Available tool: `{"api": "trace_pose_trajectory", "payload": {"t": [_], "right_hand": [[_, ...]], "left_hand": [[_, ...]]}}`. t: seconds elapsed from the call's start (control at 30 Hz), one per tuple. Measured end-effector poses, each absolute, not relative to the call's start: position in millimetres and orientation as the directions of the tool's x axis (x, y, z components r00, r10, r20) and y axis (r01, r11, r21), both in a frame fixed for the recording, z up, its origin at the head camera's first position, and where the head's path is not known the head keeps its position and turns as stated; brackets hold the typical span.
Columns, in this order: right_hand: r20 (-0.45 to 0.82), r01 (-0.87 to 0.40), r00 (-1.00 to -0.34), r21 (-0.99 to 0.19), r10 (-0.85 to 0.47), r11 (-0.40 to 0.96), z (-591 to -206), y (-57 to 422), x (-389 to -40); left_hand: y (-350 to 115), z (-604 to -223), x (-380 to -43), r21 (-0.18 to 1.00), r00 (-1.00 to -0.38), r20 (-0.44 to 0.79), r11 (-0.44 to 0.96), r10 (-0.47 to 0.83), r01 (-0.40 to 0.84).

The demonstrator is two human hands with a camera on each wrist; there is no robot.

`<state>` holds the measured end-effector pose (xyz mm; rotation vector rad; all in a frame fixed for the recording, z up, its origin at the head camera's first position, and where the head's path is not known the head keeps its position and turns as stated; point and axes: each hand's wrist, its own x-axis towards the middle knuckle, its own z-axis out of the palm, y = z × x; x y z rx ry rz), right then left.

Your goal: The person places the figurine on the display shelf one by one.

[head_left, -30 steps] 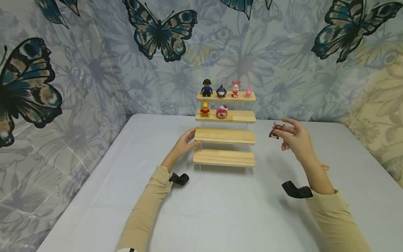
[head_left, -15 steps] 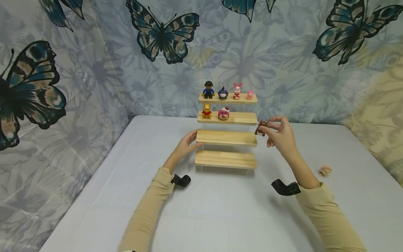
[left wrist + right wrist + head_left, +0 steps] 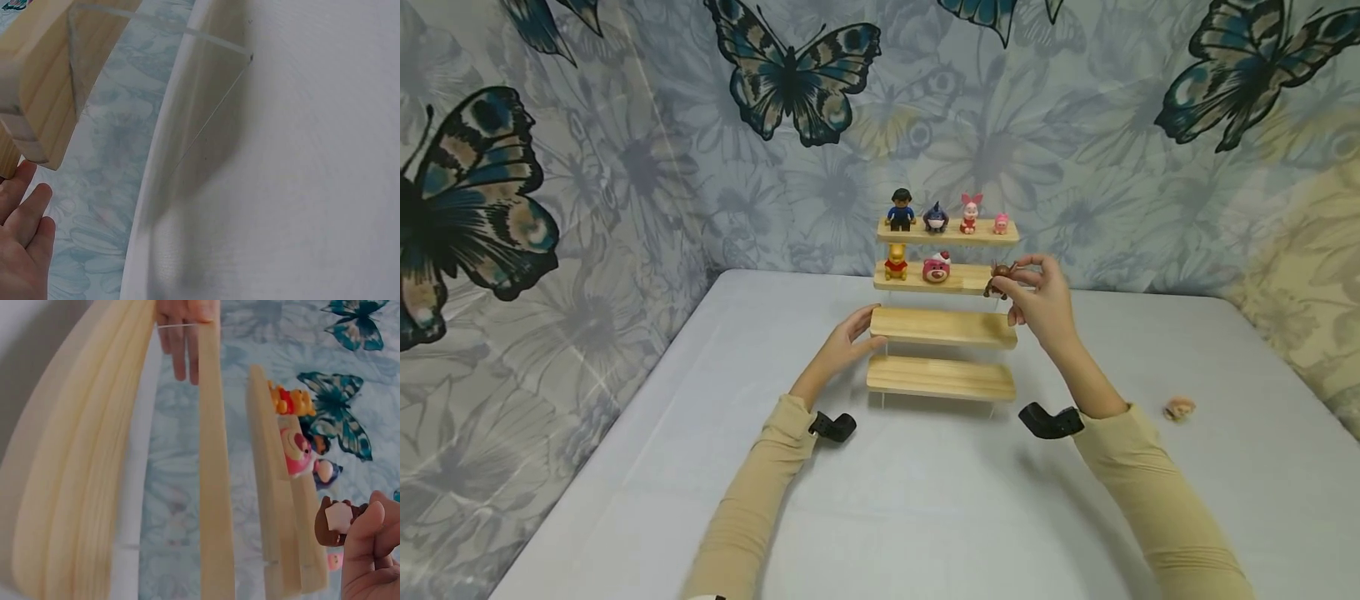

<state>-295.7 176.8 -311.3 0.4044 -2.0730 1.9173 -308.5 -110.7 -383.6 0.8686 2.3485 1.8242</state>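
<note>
A small brown figurine [image 3: 999, 281] with a pale patch [image 3: 339, 517] is pinched between the thumb and fingers of my right hand [image 3: 1041, 304]. It is at the right end of the second board from the top of a tiered wooden display stand [image 3: 943, 327]. On that board sit a yellow bear in red [image 3: 896, 262] and a pink bear in a cap [image 3: 937, 267]. My left hand [image 3: 844, 346] holds the left end of the third board, thumb in front and fingers behind; in the left wrist view, its fingers [image 3: 25, 219] reach past the wood.
On the top board stand a dark-haired toy person [image 3: 900, 210], a blue-purple figure [image 3: 936, 217], a pink-eared figure [image 3: 970, 214] and a small pink one [image 3: 1001, 223]. A peach-coloured figure [image 3: 1179, 408] lies on the white tabletop [image 3: 925, 508], right of the stand. Clear supports hold up the boards.
My right hand has carried the brown figurine left from beside the stand to the second board's right end. The left hand has kept its place on the stand.
</note>
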Motion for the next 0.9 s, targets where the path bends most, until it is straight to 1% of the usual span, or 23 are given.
{"api": "trace_pose_trajectory", "payload": {"t": [0.17, 0.3, 0.43, 0.7, 0.9], "right_hand": [[0.424, -0.424, -0.906, -0.905, -0.001, -0.008, -302, 167, -304], [0.418, -0.418, -0.908, -0.907, -0.002, -0.049, -303, 161, -312], [0.397, -0.397, -0.918, -0.917, 0.009, -0.043, -309, 157, -319], [0.395, -0.395, -0.918, -0.919, 0.033, 0.015, -310, 151, -328], [0.357, -0.358, -0.933, -0.934, 0.042, -0.019, -310, 151, -332]], "left_hand": [[-110, -379, -309, 0.898, -0.836, 0.328, 0.13, 0.44, 0.421], [-111, -378, -309, 0.905, -0.842, 0.319, 0.125, 0.435, 0.407], [-110, -381, -308, 0.913, -0.848, 0.292, 0.134, 0.443, 0.385], [-109, -381, -309, 0.913, -0.848, 0.297, 0.13, 0.438, 0.387], [-111, -382, -309, 0.912, -0.848, 0.298, 0.13, 0.438, 0.388]]}}
